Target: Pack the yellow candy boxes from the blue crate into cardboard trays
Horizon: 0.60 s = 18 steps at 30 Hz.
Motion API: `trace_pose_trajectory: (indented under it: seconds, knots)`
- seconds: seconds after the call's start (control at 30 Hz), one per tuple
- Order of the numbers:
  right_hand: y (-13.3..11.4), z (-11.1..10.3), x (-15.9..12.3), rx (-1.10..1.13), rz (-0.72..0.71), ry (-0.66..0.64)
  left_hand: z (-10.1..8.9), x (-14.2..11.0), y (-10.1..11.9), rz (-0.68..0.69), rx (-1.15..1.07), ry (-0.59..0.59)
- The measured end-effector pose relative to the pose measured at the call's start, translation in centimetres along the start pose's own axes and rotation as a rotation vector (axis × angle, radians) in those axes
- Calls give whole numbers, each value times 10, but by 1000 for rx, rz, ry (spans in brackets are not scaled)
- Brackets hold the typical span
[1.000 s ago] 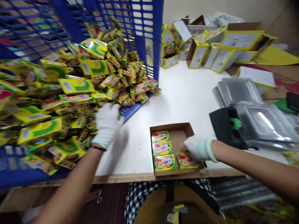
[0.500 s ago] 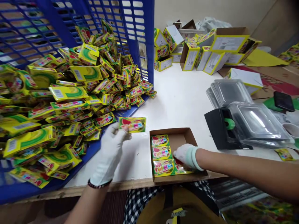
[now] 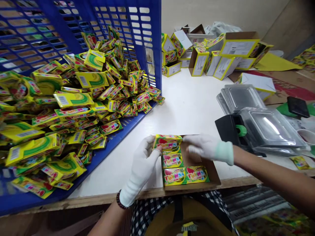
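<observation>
My left hand [image 3: 145,160], in a white glove, grips a small yellow-green "Twins" candy box [image 3: 168,142] by its left end. It holds this box tilted over the far left corner of a shallow brown carton [image 3: 215,173]. Inside the carton lie several flat candy boxes [image 3: 174,177], along the left side and the near edge. My gloved right hand [image 3: 203,147], slightly blurred, hovers above the carton's far right part with fingers stretched out and apart. Its fingertips are close to the held box's right end; whether they touch it, I cannot tell.
A blue plastic crate [image 3: 154,42] on the left holds a heap of candy boxes [image 3: 98,95]. To the right stand a black tape dispenser [image 3: 227,134] and stacked clear plastic trays [image 3: 268,127]. Yellow-edged display boxes [image 3: 237,46] line the back of the white table [image 3: 187,98].
My left hand has moved right with the candy box, from beside the crate to above the carton. My right hand has lifted from the carton's near row and moved away from me.
</observation>
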State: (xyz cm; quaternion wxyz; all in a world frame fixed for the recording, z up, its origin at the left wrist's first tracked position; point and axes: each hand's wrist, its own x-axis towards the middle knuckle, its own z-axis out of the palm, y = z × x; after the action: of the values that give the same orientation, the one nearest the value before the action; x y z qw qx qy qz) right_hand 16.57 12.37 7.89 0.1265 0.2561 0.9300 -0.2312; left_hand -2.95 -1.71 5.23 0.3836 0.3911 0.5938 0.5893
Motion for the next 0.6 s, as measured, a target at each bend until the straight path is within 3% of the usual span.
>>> trace_pose_trajectory:
  seconds: [0.07, 0.1, 0.2, 0.3, 0.37, 0.43, 0.5, 0.6]
  knots:
    - [-4, -21, -2, 33, -83, 218, 9, -5, 1, 130, 189, -64]
    - [-7, -29, -3, 28, -126, 219, 12, -5, 2, 182, 268, -113]
    - [-13, -43, 2, -50, -127, -19, -1, 11, 4, 293, 512, -162]
    - [-10, -42, 16, -187, 15, -264, -51, 53, 3, 398, 990, 10]
    - [-6, -32, 29, -274, 73, -398, -94, 81, 2, 304, 1432, 68]
    - [-4, -17, 44, -318, 87, -476, -133, 100, 1, 147, 1778, 53]
    - [-3, -2, 57, -315, 91, -500, -161, 107, -1, 106, 1985, 42]
    - [1, 15, 64, -291, 81, -486, -178, 106, -7, 147, 2071, 49]
